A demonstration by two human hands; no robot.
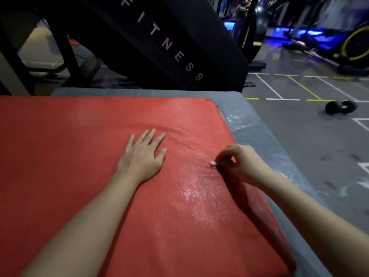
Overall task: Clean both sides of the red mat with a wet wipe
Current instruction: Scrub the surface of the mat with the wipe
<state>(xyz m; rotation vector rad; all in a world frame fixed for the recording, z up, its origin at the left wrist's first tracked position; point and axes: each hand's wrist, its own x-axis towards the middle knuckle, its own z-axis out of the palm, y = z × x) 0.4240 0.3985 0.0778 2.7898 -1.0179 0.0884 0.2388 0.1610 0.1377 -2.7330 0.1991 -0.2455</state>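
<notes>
On a gym's grey pad (259, 136) the red mat (79, 136) lies flat — left grip (142, 154) splayed open on it, right grip (239, 162) pinching a tiny scrap of wet wipe (213, 163) that may slip free on the damp sheen.

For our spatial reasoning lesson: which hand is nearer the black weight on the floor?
Right. The right hand, pinching the wet wipe by the right edge of the red mat, is closer to the black weight; the left hand lies flat mid-mat.

Wider pad (249, 120) under mat (79, 136); left hand (141, 154) mid-mat, right hand (237, 162) near right edge; dumbbell (340, 106) on floor (299, 136) beyond.
</notes>
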